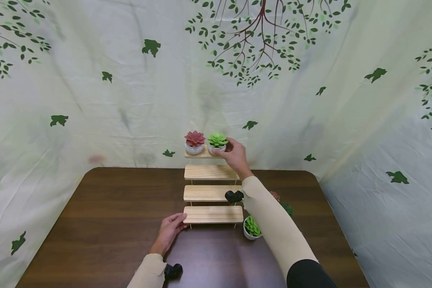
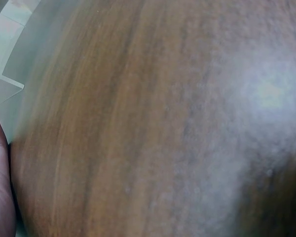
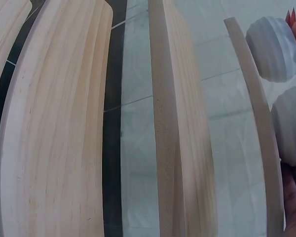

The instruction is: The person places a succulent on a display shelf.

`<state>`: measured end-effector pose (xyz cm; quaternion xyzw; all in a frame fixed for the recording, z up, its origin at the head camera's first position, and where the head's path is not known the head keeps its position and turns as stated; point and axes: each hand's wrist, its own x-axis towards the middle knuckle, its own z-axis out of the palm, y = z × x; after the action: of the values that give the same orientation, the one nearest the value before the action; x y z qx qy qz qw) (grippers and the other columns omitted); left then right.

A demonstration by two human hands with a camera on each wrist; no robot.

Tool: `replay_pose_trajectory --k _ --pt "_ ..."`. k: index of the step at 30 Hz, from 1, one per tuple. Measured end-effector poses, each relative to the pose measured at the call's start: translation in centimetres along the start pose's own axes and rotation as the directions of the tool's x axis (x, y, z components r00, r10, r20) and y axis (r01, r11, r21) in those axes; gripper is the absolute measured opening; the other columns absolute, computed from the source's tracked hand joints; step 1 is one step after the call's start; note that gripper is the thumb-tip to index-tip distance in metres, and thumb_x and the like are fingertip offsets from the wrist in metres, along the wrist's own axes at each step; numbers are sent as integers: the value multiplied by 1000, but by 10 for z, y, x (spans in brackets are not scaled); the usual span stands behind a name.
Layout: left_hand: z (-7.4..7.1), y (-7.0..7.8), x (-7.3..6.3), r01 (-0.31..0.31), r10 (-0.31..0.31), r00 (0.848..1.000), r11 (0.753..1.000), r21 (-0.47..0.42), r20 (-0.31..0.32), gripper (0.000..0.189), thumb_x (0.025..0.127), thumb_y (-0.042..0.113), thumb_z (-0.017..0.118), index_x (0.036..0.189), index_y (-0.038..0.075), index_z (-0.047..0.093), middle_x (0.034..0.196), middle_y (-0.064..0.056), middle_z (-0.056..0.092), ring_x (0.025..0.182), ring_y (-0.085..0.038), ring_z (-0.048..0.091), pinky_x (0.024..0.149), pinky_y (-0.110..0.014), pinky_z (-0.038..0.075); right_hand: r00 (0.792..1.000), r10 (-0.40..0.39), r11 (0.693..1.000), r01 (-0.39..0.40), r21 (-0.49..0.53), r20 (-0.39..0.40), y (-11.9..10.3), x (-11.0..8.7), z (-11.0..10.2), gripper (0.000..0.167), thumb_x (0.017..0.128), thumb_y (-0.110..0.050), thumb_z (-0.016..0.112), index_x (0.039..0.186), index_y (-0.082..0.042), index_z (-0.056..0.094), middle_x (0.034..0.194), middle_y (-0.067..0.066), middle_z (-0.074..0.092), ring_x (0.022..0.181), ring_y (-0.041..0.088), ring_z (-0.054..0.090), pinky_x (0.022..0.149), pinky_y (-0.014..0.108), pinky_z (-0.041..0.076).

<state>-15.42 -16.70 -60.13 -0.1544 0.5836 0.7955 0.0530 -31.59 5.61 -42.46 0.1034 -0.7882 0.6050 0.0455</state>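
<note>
A four-tier wooden shelf (image 1: pixel 213 216) stands on the table. On its top board, a red potted succulent (image 1: pixel 194 142) sits on the left beside a green potted succulent (image 1: pixel 217 142). My right hand (image 1: pixel 235 155) pinches the green one's white pot from the right. In the right wrist view, that ribbed pot (image 3: pixel 291 128) rests at the top board, with part of my fingers (image 3: pixel 292 200) under it. My left hand (image 1: pixel 169 232) grips the left end of the lowest board. Only an edge of the left hand (image 2: pixel 0 182) shows in the left wrist view.
Right of the shelf, another green succulent in a white pot (image 1: pixel 251 229) stands on the brown table (image 1: pixel 129 216). Behind my right forearm, a reddish plant (image 1: pixel 275 195) and a dark green plant (image 1: pixel 287 209) are partly hidden. A leaf-print curtain (image 1: pixel 129 100) hangs behind.
</note>
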Motion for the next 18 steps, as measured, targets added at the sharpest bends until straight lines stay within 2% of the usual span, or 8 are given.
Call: replay_pose_trajectory --k 8,18 --pt "1 3 -2 6 -6 1000 1000 1 -4 21 93 6 64 106 -10 64 81 -4 67 72 -11 63 68 -24 55 1000 -8 1000 8 -20 -6 0 3 2 62 79 -22 81 132 -5 55 124 11 62 110 21 61 91 33 51" --pt "0 2 -2 -15 15 1000 1000 -25 15 16 92 5 62 100 -9 65 80 -4 66 70 -12 63 67 -24 55 1000 14 1000 -14 -23 12 -1 4 1 64 80 -22 80 135 -5 51 130 11 58 116 21 57 95 32 49"
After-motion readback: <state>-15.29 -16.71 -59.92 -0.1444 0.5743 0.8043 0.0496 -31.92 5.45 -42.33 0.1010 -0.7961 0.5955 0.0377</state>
